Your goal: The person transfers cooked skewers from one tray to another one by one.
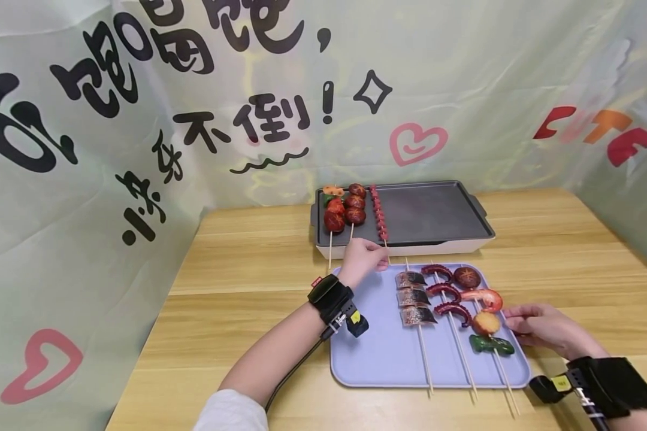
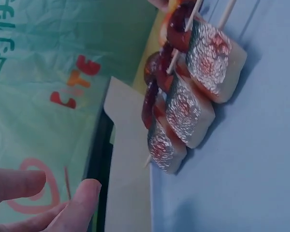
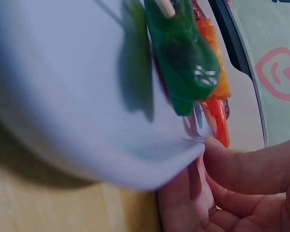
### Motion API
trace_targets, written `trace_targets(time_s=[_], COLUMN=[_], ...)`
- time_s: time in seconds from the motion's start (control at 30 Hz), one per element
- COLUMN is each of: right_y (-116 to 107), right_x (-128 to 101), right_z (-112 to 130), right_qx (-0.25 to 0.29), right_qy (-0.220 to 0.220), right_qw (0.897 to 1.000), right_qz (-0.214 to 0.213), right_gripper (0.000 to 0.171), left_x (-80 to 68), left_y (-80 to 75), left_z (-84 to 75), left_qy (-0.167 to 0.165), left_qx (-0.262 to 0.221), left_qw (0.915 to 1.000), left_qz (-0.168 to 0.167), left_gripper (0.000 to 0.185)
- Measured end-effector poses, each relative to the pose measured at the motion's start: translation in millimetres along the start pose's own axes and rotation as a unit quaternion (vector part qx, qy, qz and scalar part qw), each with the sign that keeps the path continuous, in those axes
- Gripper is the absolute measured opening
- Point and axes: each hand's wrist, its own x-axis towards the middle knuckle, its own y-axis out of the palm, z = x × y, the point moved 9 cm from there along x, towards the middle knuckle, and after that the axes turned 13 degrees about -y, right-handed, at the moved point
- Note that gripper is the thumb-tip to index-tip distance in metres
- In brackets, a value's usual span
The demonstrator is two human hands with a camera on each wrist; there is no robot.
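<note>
At the front edge of the grill pan, my left hand pinches the stick end of a skewer of small red pieces, which lies on the pan. Thumb and fingers meet at a thin stick in the left wrist view, the index finger standing apart. My right hand grips the right rim of a pale blue tray, thumb above and fingers below. On the tray lie a fish-piece skewer, an octopus-tentacle skewer and a mixed skewer with mushroom, shrimp and green pepper.
The dark grill pan stands behind the tray on a wooden table. At its left end lie a mixed vegetable skewer and a mushroom skewer. A printed cloth hangs at the back and sides.
</note>
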Motion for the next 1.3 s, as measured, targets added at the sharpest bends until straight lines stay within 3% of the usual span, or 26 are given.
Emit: trace_targets(time_s=[0.17,0.37,0.63,1.3], right_y=[0.4,-0.7,-1.6,-1.1], right_x=[-0.5,-1.1,-0.8,-2.1], right_z=[-0.7,-0.2,-0.6,-0.8], right_qx=[0.002,-0.011,-0.020,-0.020], right_qy=[-0.005,-0.007,-0.008,-0.003], right_qw=[1.000,1.000,1.000,1.000], right_qz=[0.000,-0.009,-0.011,-0.018], right_gripper=[0.031,0.031,0.032,0.032], left_x=[6.4,12.3,17.3,13.4], left_y=[6.1,12.6,19.9,19.1], left_z=[4.5,12.4,17.4,19.7], left_qy=[-0.023,-0.051,-0.070,-0.087], left_qx=[-0.011,-0.076,-0.179,-0.182], left_qw=[0.9997,0.9958,0.9810,0.9785], left_qz=[-0.004,0.002,0.031,0.041], left_gripper=[0.016,0.015,0.018,0.019])
